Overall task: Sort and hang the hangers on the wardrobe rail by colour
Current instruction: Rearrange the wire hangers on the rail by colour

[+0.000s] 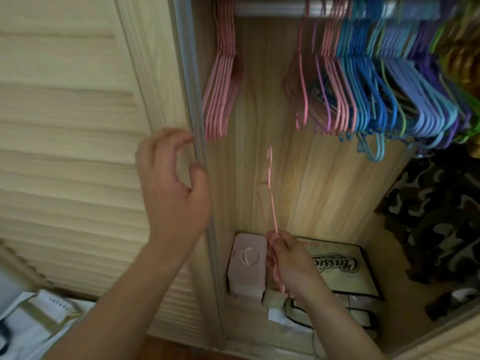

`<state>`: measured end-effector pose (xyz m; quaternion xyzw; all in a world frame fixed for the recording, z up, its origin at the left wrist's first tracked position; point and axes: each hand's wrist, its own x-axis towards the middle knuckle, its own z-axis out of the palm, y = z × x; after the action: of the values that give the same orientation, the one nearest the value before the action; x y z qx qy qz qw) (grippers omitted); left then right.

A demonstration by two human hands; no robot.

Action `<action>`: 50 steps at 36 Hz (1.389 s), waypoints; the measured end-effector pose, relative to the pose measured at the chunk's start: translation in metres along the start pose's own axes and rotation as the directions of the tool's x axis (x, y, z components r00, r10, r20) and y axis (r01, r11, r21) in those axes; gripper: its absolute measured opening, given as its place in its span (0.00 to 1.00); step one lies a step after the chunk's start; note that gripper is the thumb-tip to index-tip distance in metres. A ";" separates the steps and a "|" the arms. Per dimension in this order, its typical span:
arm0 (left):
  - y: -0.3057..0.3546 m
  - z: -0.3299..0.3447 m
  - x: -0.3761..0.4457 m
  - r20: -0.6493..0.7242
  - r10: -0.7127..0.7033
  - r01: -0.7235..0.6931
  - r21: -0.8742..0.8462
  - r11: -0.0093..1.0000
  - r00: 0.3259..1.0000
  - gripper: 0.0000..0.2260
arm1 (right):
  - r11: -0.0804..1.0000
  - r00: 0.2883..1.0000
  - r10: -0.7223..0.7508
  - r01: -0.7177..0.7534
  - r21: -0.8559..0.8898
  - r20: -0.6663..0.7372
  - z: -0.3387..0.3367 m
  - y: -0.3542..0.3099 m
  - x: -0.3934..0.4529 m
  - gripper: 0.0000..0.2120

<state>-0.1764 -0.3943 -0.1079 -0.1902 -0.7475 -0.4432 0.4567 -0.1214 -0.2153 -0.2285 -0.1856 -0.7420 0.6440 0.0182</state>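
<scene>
A silver wardrobe rail (270, 7) runs across the top. At its left end hangs a bunch of pink hangers (220, 81). Further right hang a few more pink hangers (302, 81), one purple among them, then a dense row of blue hangers (376, 87), then purple and green ones (457, 81) at the far right. My right hand (288, 258) is shut on the lower part of a pink hanger (270, 193), hook pointing up, below the rail's bare stretch. My left hand (174, 183) hovers open by the door frame, holding nothing.
A slatted wardrobe door (78, 141) fills the left. On the wardrobe floor stand a pink box (248, 263) and a printed flat box (345, 271). Camouflage clothing (441, 216) hangs at the right. A white bag (33, 323) lies at bottom left.
</scene>
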 end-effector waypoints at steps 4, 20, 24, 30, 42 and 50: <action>0.002 -0.002 0.071 -0.096 0.108 -0.096 0.124 0.988 0.989 0.26 | 0.987 0.989 -0.141 0.143 0.073 -0.037 0.002 -0.068 0.018 0.13; 0.004 0.007 0.180 -0.122 0.292 -0.245 0.301 0.922 0.949 0.33 | 0.887 0.874 -0.452 0.420 -0.192 -0.179 0.007 -0.258 0.117 0.19; 0.004 0.008 0.179 -0.121 0.286 -0.239 0.303 0.922 0.951 0.33 | 0.911 0.904 -0.399 0.373 -0.175 -0.154 0.013 -0.250 0.136 0.14; 0.005 0.009 0.179 -0.118 0.268 -0.221 0.308 0.925 0.956 0.34 | 0.881 0.889 -0.458 0.450 -0.150 -0.021 0.036 -0.244 0.144 0.12; 0.003 0.009 0.180 -0.144 0.316 -0.261 0.307 0.915 0.938 0.33 | 0.721 0.844 -0.533 0.488 -0.492 0.057 0.044 -0.246 0.142 0.20; 0.002 0.009 0.180 -0.155 0.327 -0.272 0.296 0.916 0.932 0.32 | 0.580 0.678 -0.731 0.564 -0.588 -0.070 -0.007 -0.191 0.061 0.13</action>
<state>-0.2710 -0.4075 0.0447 -0.1930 -0.7125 -0.2786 0.6144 -0.2241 -0.2094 -0.0564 0.0075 -0.8895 0.3275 0.3186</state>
